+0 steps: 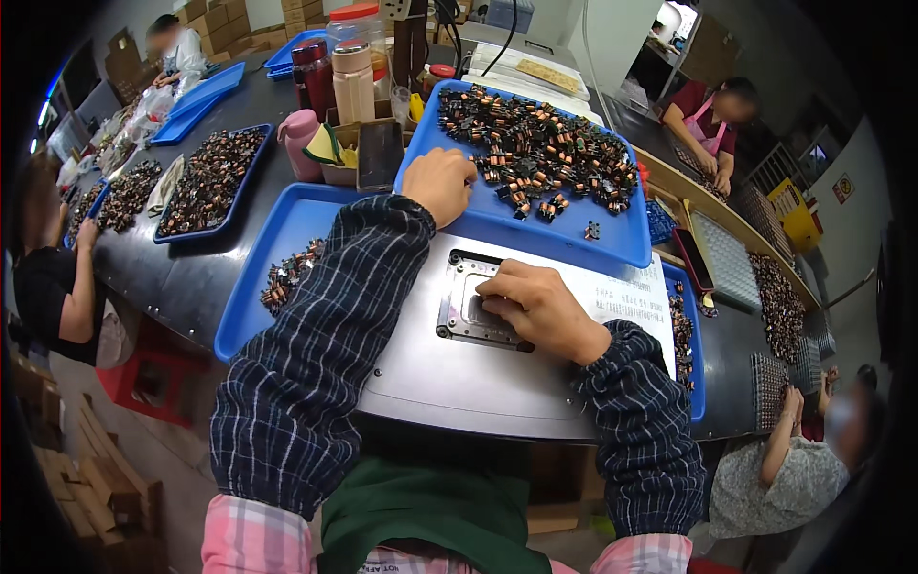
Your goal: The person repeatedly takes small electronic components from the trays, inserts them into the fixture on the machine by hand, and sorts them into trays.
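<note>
My left hand (441, 186) reaches over the left edge of a blue tray (430, 134), its fingers curled together beside the heap of small copper-wound coils (545, 143). Whatever those fingers hold, if anything, is hidden. My right hand (547, 311) is closed, fingertips down, over a recessed dark-framed plate (462, 304) set into the top of a silver metal machine (459, 383). Any part between these fingertips is hidden by the hand. The blue tray rests on the far part of the machine, and a few coils (592, 231) lie apart near its front edge.
A lower blue tray (251, 277) with some coils (290, 277) stands at the left, another blue tray (697, 368) at the right. Behind are a pink bottle (301, 143), a dark red flask (314, 84) and a cream flask (353, 84). Several co-workers sit around the tables.
</note>
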{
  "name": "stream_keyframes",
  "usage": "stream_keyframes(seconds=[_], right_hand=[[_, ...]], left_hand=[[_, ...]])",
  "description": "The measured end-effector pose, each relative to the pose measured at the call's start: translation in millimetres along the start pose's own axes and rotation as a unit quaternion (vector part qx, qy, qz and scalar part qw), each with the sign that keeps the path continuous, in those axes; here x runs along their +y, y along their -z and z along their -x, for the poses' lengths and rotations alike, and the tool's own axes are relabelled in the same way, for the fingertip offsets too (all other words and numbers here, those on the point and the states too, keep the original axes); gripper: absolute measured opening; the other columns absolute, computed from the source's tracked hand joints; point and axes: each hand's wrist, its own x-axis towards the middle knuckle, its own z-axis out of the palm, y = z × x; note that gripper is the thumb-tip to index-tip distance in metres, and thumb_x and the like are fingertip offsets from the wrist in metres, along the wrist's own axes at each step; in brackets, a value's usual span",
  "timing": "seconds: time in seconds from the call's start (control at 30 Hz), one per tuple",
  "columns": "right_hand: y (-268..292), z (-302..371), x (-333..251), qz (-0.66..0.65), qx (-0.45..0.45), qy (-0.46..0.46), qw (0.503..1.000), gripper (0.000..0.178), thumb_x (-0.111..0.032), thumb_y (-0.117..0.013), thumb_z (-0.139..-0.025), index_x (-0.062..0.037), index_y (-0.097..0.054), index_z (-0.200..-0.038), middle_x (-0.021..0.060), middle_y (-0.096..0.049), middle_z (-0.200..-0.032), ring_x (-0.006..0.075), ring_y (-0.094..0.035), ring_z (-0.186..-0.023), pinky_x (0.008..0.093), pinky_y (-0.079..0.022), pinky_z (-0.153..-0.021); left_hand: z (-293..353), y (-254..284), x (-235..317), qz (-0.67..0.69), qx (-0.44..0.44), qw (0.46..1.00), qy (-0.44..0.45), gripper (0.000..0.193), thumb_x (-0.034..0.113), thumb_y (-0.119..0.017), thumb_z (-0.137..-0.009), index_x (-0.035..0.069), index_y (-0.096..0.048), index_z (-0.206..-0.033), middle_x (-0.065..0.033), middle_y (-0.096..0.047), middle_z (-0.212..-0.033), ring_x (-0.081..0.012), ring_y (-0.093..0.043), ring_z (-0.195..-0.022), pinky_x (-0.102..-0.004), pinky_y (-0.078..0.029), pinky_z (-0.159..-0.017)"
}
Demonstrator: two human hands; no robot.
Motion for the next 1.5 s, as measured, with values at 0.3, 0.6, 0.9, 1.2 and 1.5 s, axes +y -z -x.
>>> stream_keyframes(seconds=[0.3,0.6,0.9,1.2,1.5], right_hand=[[60.2,8.4,47.7,-0.461,0.312,-0.256,0.79,0.025,-0.028,-0.047,-0.088,-0.0037,-0.054,-0.093,0.0051,-0.053,-0.073,0.0092,-0.049,-0.051,0.018,-0.033,-0.038],[77.5,17.3,102.4,0.117,0.117,-0.28,0.946,0.02,-0.02,-0.062,-0.075,-0.0004,-0.063,-0.081,0.0081,-0.054,-0.057,0.0136,-0.05,-0.051,0.0272,-0.038,-0.049],[81.3,10.7,88.7,0.021,0.102,-0.334,0.937,0.022,-0.018,-0.061,-0.072,-0.0029,-0.062,-0.088,0.0064,-0.056,-0.064,0.0132,-0.051,-0.055,0.0265,-0.038,-0.046],[72.5,9.2,50.2,-0.454,0.187,-0.267,0.829,0.014,-0.007,-0.053,-0.077,-0.0002,-0.054,-0.09,0.0046,-0.051,-0.067,0.0049,-0.044,-0.045,0.0162,-0.027,-0.034],[15.3,5.0,1.6,-0.214,0.05,-0.265,0.939,0.012,-0.008,-0.067,-0.07,0.0017,-0.061,-0.072,0.0001,-0.052,-0.053,0.0042,-0.045,-0.045,0.0192,-0.034,-0.04]], left_hand=[[17.6,-3.5,2.0,0.172,0.172,0.969,0.04,0.019,0.007,-0.068,-0.066,0.003,-0.061,-0.083,-0.0047,-0.049,-0.073,-0.0137,-0.052,-0.063,-0.0254,-0.044,-0.06],[67.0,17.4,34.0,0.36,0.07,0.93,0.007,0.015,0.0,-0.062,-0.074,-0.002,-0.059,-0.088,-0.0052,-0.055,-0.079,-0.0099,-0.053,-0.065,-0.0214,-0.044,-0.059],[88.7,21.5,52.4,0.258,-0.064,0.959,-0.102,0.011,0.001,-0.06,-0.072,-0.001,-0.06,-0.083,-0.0104,-0.057,-0.082,-0.0241,-0.057,-0.073,-0.0294,-0.046,-0.065],[81.4,15.9,58.2,0.196,-0.088,0.965,-0.15,0.008,0.005,-0.058,-0.072,0.002,-0.06,-0.08,-0.0102,-0.054,-0.076,-0.0276,-0.053,-0.075,-0.0357,-0.043,-0.067],[101.6,40.6,34.7,0.283,0.078,0.955,-0.036,0.017,-0.004,-0.061,-0.07,0.0,-0.06,-0.086,-0.0104,-0.057,-0.079,-0.0207,-0.057,-0.069,-0.0283,-0.045,-0.063]])
